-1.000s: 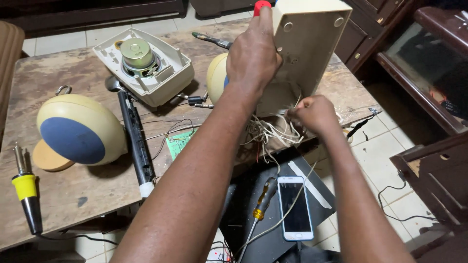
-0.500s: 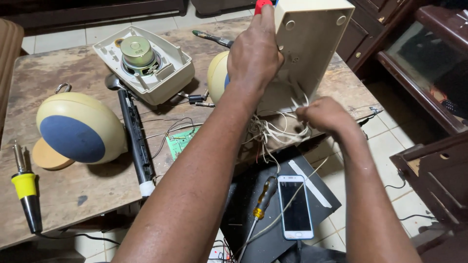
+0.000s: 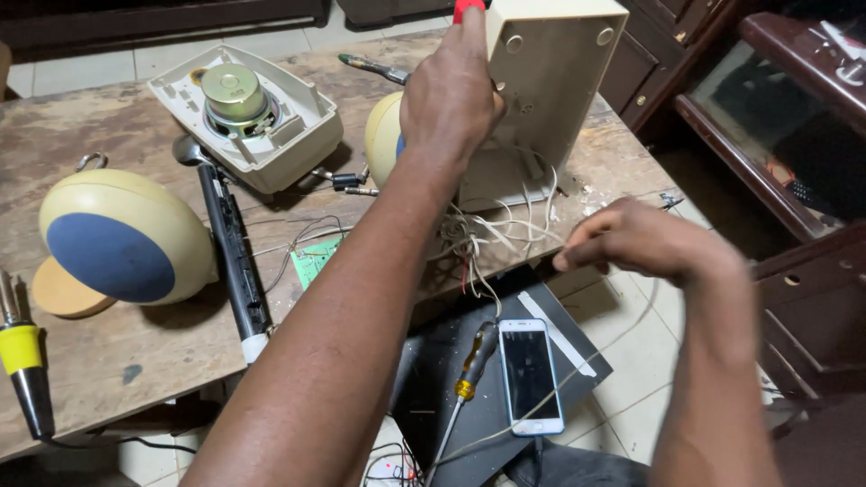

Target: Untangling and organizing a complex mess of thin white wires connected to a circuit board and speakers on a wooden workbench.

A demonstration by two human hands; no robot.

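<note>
My left hand [image 3: 451,90] grips a red-handled tool [image 3: 467,9] and presses against the upright cream speaker box [image 3: 559,72] at the far edge of the wooden table [image 3: 135,334]. A tangle of white wires [image 3: 492,230] spills from the box's bottom. Right of that tangle, past the table's edge, my right hand [image 3: 640,239] hovers with its fingertips pinched on a thin white wire [image 3: 577,374] that trails down toward the floor.
On the table lie a cream oval speaker with a blue front [image 3: 117,239], an open housing with a speaker driver [image 3: 244,113], a black bar [image 3: 230,243], a green circuit board [image 3: 311,261] and a yellow-and-black soldering iron [image 3: 23,361]. Below lie a phone [image 3: 530,374] and a screwdriver [image 3: 474,361]. Dark cabinets [image 3: 794,180] stand right.
My right hand has drawn away from the wire tangle, to the right and off the table's edge, pulling a wire along. My left hand has stayed on the box.
</note>
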